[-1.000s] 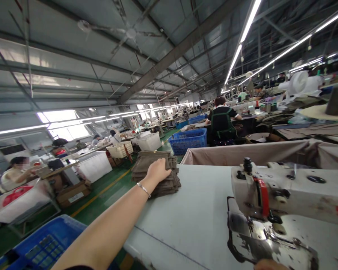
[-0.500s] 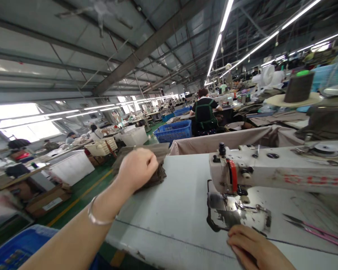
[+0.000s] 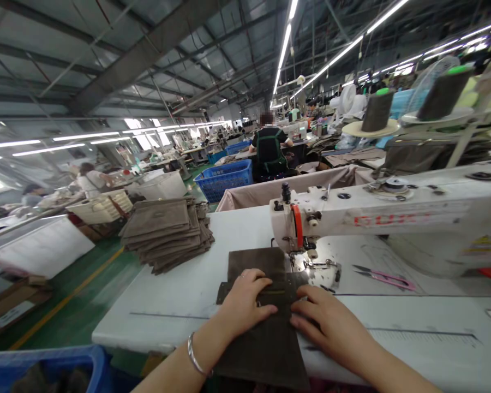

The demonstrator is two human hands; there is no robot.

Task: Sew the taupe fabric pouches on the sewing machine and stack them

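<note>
A dark brown fabric piece [image 3: 265,333] lies on the white sewing table [image 3: 180,295] in front of me, its far end near the needle of the white sewing machine [image 3: 376,218]. My left hand [image 3: 245,300] rests flat on the fabric with fingers spread. My right hand [image 3: 327,322] presses on the fabric's right side, fingers stretched toward the left hand. A stack of brown fabric pieces [image 3: 166,232] sits on the table's far left corner, apart from both hands.
Pink-handled snips [image 3: 387,277] lie right of the needle plate. Thread cones [image 3: 378,112] stand behind the machine. A blue basket [image 3: 223,180] and a seated person [image 3: 270,150] are further back. Another blue crate [image 3: 45,371] is at lower left, beside the green floor aisle.
My left hand left the stack and brought a fabric piece in front of the machine. My right hand has come onto it. The view has swung down and right.
</note>
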